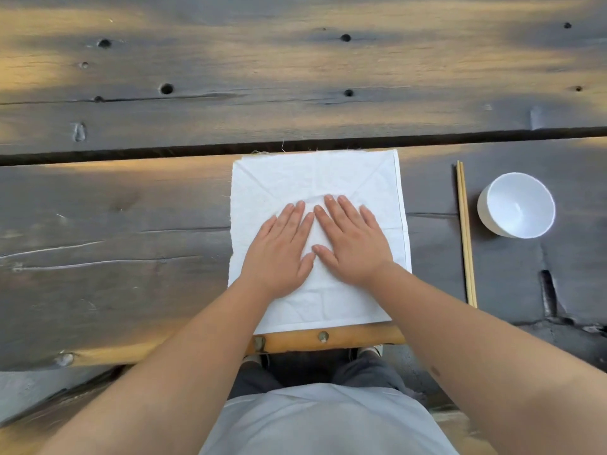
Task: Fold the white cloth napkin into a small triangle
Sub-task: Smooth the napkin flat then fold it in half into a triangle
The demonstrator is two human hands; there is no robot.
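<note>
Wide weathered tabletop (pixel 131 224) fills nearly the whole frame, grey planks with knot holes, cracks and a dark gap running across the middle, warm patches of light on the upper boards. Centre of the frame, the white cloth napkin (pixel 315 178) lies spread as a square, creased diagonally from its upper corners, its lower edge at the tabletop's near rim. Both forearms come up from the bottom corners and cover the napkin's lower corners. Left hand (pixel 279 251) and right hand (pixel 351 241) press flat on the napkin side by side, fingers stretched out, thumbs nearly touching, gripping nothing. What the cloth does beneath the palms is hidden. Right of the frame, a white bowl (pixel 517 205) stands empty. Between bowl and napkin, a pair of chopsticks (pixel 465 234) lies lengthwise.
</note>
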